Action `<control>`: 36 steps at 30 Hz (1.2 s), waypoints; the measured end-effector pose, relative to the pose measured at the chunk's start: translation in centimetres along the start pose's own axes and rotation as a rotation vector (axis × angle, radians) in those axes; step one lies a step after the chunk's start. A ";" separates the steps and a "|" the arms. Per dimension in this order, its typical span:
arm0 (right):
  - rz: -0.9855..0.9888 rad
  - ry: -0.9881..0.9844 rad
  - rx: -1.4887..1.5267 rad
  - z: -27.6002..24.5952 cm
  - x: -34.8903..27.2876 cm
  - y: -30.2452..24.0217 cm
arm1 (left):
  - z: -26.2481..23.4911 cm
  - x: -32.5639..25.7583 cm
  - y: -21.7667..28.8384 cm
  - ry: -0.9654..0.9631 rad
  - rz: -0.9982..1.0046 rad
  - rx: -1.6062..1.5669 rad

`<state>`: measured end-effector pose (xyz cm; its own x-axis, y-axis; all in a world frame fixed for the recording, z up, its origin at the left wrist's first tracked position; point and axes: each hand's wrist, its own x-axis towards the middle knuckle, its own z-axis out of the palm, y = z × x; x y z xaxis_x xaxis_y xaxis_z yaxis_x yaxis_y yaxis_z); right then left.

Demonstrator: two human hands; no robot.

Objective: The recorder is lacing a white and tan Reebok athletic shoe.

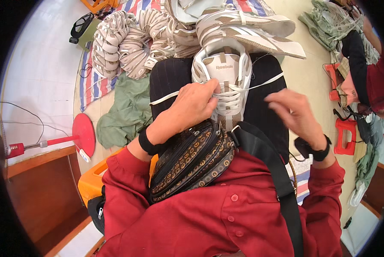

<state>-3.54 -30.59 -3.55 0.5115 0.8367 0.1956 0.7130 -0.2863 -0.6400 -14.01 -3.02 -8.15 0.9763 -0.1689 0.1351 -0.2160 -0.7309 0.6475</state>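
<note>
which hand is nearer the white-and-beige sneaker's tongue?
Left. The left hand rests on the white-and-beige sneaker at its laces, just below the tongue. The right hand is off to the sneaker's right, apart from it, pulling a white lace.

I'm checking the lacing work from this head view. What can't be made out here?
- Left hand covers the near eyelets of the white shoe, so the lacing there is hidden.
- Right hand is motion-blurred; its grip on the lace is unclear.
- Shoe's toe is hidden behind the brown waist bag.
- Pile of shoes is cut off by the top edge.
</note>
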 end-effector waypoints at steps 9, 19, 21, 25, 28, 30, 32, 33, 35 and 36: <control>-0.251 -0.152 -0.377 5.9 4.4 -0.6 | -0.8 0.5 0.0 -0.075 -0.050 -0.088; -0.254 -0.163 -0.398 6.3 5.2 -0.4 | -1.5 -1.2 1.2 -0.162 0.014 0.262; -0.250 -0.145 -0.413 6.0 5.1 -0.1 | -1.5 -1.8 1.3 -0.180 -0.077 0.266; -0.130 -0.173 -0.409 4.8 3.8 1.0 | -3.1 -2.6 1.5 -0.179 -0.105 0.240; -0.218 -0.065 -0.281 4.7 3.3 0.7 | -2.6 -2.6 1.2 -0.143 -0.062 0.164; -0.270 -0.001 -0.262 5.4 3.7 0.7 | -2.5 -2.2 1.6 -0.125 -0.025 0.215; -0.320 0.063 -0.244 6.2 4.3 0.3 | -2.5 -2.1 1.9 -0.082 0.000 0.191; -0.303 -0.008 -0.328 6.5 4.6 0.0 | -2.4 -2.0 1.9 -0.040 0.027 0.162; -0.282 -0.079 -0.412 6.8 4.8 0.1 | -2.1 -1.7 1.8 -0.026 0.047 0.132; -0.296 -0.038 -0.391 6.9 4.9 0.2 | -2.0 -1.7 1.8 -0.008 0.060 0.105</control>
<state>-4.20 -23.31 -7.85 0.2468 0.9231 0.2948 0.9555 -0.1812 -0.2326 -16.06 -2.69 -5.73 0.9615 -0.2194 0.1652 -0.2745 -0.7841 0.5566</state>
